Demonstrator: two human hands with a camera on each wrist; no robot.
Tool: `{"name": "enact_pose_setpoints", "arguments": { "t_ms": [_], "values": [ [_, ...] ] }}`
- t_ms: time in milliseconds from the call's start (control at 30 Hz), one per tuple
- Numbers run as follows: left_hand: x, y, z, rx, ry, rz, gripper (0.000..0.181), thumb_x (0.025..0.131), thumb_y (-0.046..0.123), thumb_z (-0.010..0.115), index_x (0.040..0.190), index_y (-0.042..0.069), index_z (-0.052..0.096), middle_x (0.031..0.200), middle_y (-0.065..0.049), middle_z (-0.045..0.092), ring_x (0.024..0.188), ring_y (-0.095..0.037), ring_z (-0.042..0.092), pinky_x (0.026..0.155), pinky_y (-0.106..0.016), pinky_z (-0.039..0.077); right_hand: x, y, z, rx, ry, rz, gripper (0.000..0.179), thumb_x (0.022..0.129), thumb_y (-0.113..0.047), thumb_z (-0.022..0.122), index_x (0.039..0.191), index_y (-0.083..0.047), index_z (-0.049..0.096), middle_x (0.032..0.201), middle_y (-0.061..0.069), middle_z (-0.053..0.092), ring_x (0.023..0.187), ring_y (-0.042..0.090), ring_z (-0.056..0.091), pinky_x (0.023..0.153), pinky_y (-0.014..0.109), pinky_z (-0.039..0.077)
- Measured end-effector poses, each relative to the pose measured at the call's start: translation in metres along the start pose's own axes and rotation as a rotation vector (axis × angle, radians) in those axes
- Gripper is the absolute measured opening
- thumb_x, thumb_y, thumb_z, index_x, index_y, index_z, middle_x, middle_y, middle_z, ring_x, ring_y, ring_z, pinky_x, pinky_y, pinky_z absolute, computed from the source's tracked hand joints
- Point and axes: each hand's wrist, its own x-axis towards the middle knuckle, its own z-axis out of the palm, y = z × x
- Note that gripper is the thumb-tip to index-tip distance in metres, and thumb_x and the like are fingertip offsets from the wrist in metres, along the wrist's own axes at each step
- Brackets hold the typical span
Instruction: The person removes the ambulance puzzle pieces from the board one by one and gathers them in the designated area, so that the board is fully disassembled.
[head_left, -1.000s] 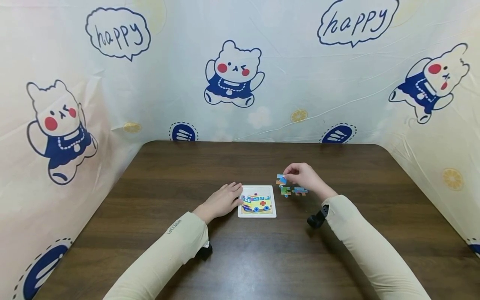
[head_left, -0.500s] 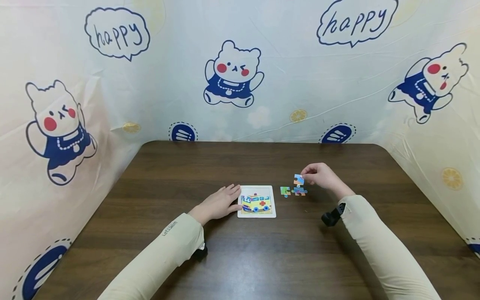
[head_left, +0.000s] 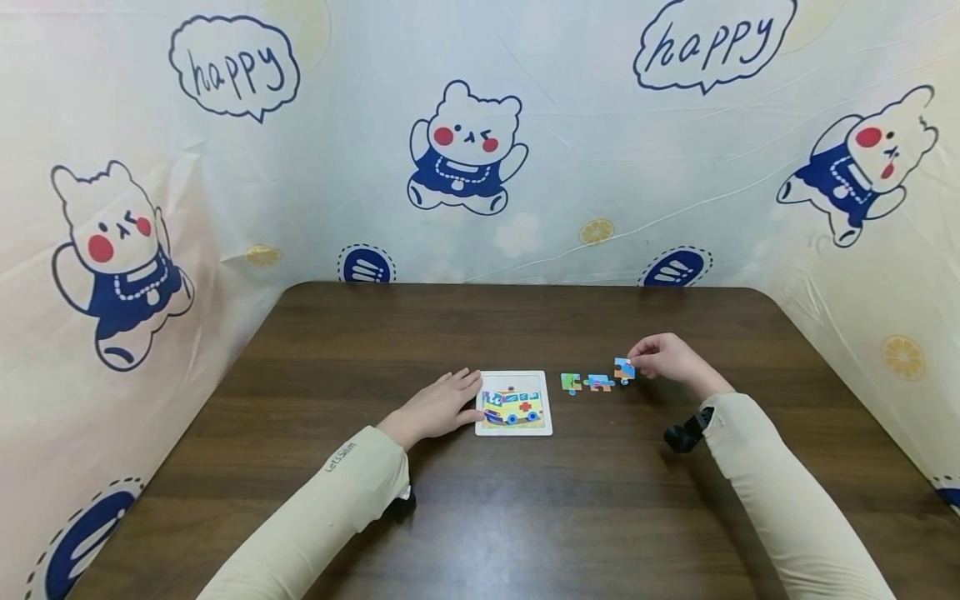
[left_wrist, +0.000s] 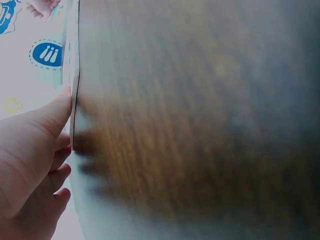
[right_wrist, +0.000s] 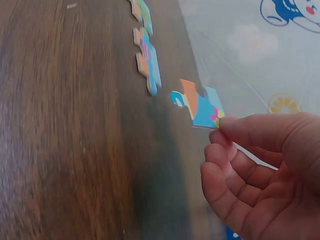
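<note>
Between thumb and fingertips my right hand [head_left: 670,358] pinches a blue and orange jigsaw piece [right_wrist: 200,106], raised over the table in the right wrist view. Left of it, two more pieces lie in a row: a blue and pink jigsaw piece [head_left: 599,382] and a green jigsaw piece [head_left: 571,382]. The white-framed puzzle tray [head_left: 513,432], with a yellow ambulance picture partly filled in and a pale upper strip, lies at mid-table. My left hand [head_left: 433,407] rests with extended fingers at the tray's left edge; the left wrist view shows its thumb against that edge.
A dark wooden table [head_left: 480,517] carries everything. A printed cloth [head_left: 480,242] with cartoon bears hangs along its back and both sides. Black wrist cameras, such as the right wrist camera [head_left: 684,437], sit beneath the sleeves.
My right hand has carried the blue and orange piece rightward, from above the green piece, past the blue and pink one, to the row's right end. My left hand stays at the tray.
</note>
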Motion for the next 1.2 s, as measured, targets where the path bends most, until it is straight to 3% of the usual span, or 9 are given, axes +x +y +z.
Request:
{"name": "enact_pose_setpoints", "arguments": {
  "t_ms": [333, 767, 1200],
  "values": [
    [0.000, 0.001, 0.001, 0.000, 0.006, 0.002, 0.064, 0.094, 0.043, 0.048, 0.141, 0.002, 0.034, 0.146, -0.011, 0.028, 0.135, -0.027, 0.021, 0.108, -0.041, 0.017, 0.003, 0.014, -0.001, 0.006, -0.083, 0.051, 0.017, 0.091, -0.006, 0.056, 0.097, 0.008, 0.063, 0.082, 0.007, 0.060, 0.071, 0.019, 0.053, 0.066, 0.033, 0.051],
    [-0.002, 0.003, -0.002, 0.006, 0.011, 0.006, 0.064, 0.094, 0.042, 0.048, 0.141, 0.001, 0.034, 0.146, -0.012, 0.030, 0.135, -0.027, 0.023, 0.107, -0.042, 0.019, 0.005, 0.012, 0.004, -0.059, -0.091, 0.057, 0.016, 0.091, -0.004, 0.056, 0.096, 0.009, 0.064, 0.081, 0.008, 0.059, 0.071, 0.019, 0.052, 0.064, 0.031, 0.050],
    [-0.003, 0.003, -0.002, -0.004, 0.015, 0.015, 0.064, 0.094, 0.041, 0.049, 0.141, 0.001, 0.034, 0.146, -0.013, 0.030, 0.134, -0.028, 0.023, 0.107, -0.043, 0.019, 0.003, 0.011, 0.002, -0.044, -0.111, 0.043, 0.014, 0.090, -0.006, 0.058, 0.091, 0.005, 0.066, 0.080, 0.009, 0.058, 0.070, 0.019, 0.052, 0.064, 0.029, 0.050]
  ]
}}
